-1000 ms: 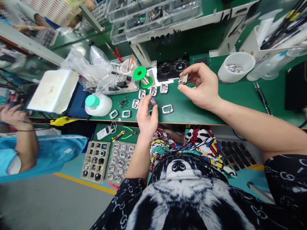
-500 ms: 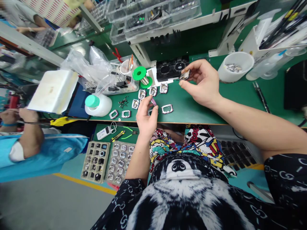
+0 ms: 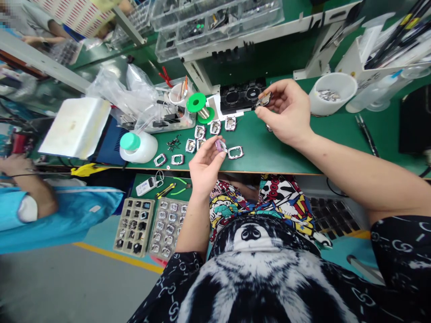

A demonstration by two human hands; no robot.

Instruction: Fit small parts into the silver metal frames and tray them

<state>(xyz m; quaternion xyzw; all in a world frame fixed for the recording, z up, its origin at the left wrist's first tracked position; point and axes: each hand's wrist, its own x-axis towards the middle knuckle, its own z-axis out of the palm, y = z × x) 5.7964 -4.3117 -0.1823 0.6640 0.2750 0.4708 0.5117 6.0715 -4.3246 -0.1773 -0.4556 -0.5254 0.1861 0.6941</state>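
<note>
My left hand point(image 3: 206, 166) is closed on a pinkish watch-case frame point(image 3: 221, 146), pinched between thumb and fingers above the front of the green bench. My right hand point(image 3: 288, 112), raised farther back on the right, pinches a small metal plate-like part point(image 3: 264, 99) between thumb and fingertips. Just right of the left fingertips lies an open watch-case frame point(image 3: 235, 152). Behind the left hand stand several frames with metal parts inside, among them a filled frame point(image 3: 230, 123). Two bare frames, one of them an open frame point(image 3: 177, 159), lie to the left.
A green solder spool point(image 3: 198, 104) stands beside a black fixture point(image 3: 240, 96). At right is a white cup point(image 3: 332, 94) of metal parts; at left, a green-capped bottle point(image 3: 138, 147). Parts trays point(image 3: 134, 226) sit low left. A co-worker's arm point(image 3: 37, 193) is at far left.
My left hand has lifted the pinkish frame and turned it, uncovering a filled frame behind. My right hand has shifted slightly right with the metal part. The co-worker's hand moved left.
</note>
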